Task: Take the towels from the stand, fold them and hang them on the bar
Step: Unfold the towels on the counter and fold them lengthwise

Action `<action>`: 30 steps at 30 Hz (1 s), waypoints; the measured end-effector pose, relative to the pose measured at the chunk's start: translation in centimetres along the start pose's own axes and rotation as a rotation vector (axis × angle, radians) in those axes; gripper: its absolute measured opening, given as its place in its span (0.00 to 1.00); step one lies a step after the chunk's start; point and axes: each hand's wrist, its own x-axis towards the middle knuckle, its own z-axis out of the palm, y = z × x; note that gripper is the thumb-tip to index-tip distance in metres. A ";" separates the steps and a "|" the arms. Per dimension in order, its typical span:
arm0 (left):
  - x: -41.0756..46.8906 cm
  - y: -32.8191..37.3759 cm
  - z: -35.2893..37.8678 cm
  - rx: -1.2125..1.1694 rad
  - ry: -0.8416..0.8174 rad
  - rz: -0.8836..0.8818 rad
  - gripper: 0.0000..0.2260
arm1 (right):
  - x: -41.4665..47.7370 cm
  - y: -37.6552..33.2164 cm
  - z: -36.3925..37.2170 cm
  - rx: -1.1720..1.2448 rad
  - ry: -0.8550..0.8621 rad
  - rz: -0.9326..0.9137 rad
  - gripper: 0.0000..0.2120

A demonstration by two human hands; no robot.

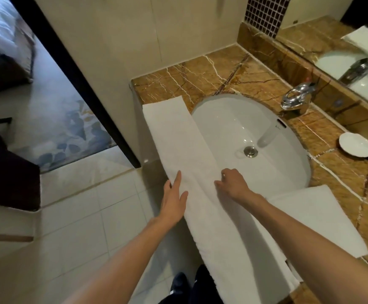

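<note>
Brown marble counter (200, 71) fills this bathroom corner, with a round white sink (233, 128) set in it. One long towel (178, 137), already folded into a thin strip, lies along the left side of the sink and covers a bit of its rim; its near end runs past the sink toward the person. The left hand (173, 200) lies flat on the towel's outer edge, away from the sink, with its fingers straight and a little spread. The right hand (233, 183) is on the edge next to the sink, and its bent fingers look to be pinching the cloth there. The towel looks soft, floppy and light, and it will sag and come undone if lifted by one spot, so I think it is best held at both long edges or at the two ends. It should not slip much on the stone, but the side over the sink has nothing under it and could dip in. A second folded towel (310, 216) lies to the right of the sink, near the front. Behind the sink stands a shiny tap (297, 97), and farther right sits a small white dish (355, 143) — both well away from the hands. No stand or bar shows. Left of the sink an open doorway shows a blue carpet (58, 119).
</note>
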 end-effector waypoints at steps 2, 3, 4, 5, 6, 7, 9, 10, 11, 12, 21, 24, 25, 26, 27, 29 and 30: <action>0.6 0.2 -0.4 -0.092 0.055 -0.028 0.29 | 0.5 -0.1 0.0 0.043 0.012 0.018 0.13; 0.8 0.2 -0.6 -0.150 0.082 -0.049 0.30 | 0.7 -0.1 -0.1 0.077 0.027 0.035 0.14; 0.9 0.3 -0.7 -0.195 0.101 -0.064 0.30 | 0.9 -0.1 -0.1 0.110 0.042 0.058 0.15; 1.0 0.3 -0.8 -0.216 0.109 -0.072 0.30 | 1.0 -0.1 -0.1 0.134 0.057 0.069 0.18; 1.0 0.4 -0.8 -0.221 0.109 -0.078 0.30 | 1.1 -0.2 -0.1 0.144 0.063 0.080 0.19; 1.1 0.3 -0.8 -0.219 0.109 -0.082 0.30 | 1.2 -0.2 0.0 0.153 0.062 0.087 0.18; 1.3 0.3 -0.7 -0.202 0.112 -0.091 0.30 | 1.3 -0.3 -0.1 0.191 0.053 0.118 0.12; 1.4 0.4 -0.7 -0.191 0.113 -0.093 0.29 | 1.4 -0.2 -0.1 0.213 0.047 0.129 0.10; 1.5 0.4 -0.7 -0.179 0.112 -0.090 0.29 | 1.5 -0.1 -0.1 0.229 0.041 0.132 0.10; 1.5 0.5 -0.6 -0.160 0.108 -0.080 0.28 | 1.6 -0.1 -0.1 0.240 0.029 0.131 0.10; 1.3 0.4 -0.6 -0.048 0.101 -0.029 0.27 | 2.2 0.0 -0.5 0.221 0.035 0.110 0.09; 1.3 0.4 -0.5 -0.061 0.096 -0.022 0.27 | 2.5 0.2 -0.7 0.205 0.036 0.120 0.10; 1.3 0.3 -0.4 -0.058 0.092 -0.022 0.27 | 2.7 0.3 -0.6 0.195 0.036 0.122 0.09; 1.4 0.2 -0.3 -0.054 0.088 -0.023 0.27 | 2.7 0.4 -0.5 0.185 0.040 0.126 0.09; 1.5 0.1 -0.3 -0.047 0.082 -0.022 0.26 | 2.8 0.5 -0.4 0.175 0.048 0.129 0.09; 1.6 -0.1 -0.3 -0.038 0.060 -0.021 0.26 | 2.7 0.6 -0.1 0.141 0.068 0.139 0.11; 1.6 -0.1 -0.3 -0.030 0.041 -0.022 0.26 | 2.6 0.5 0.1 0.111 0.075 0.141 0.12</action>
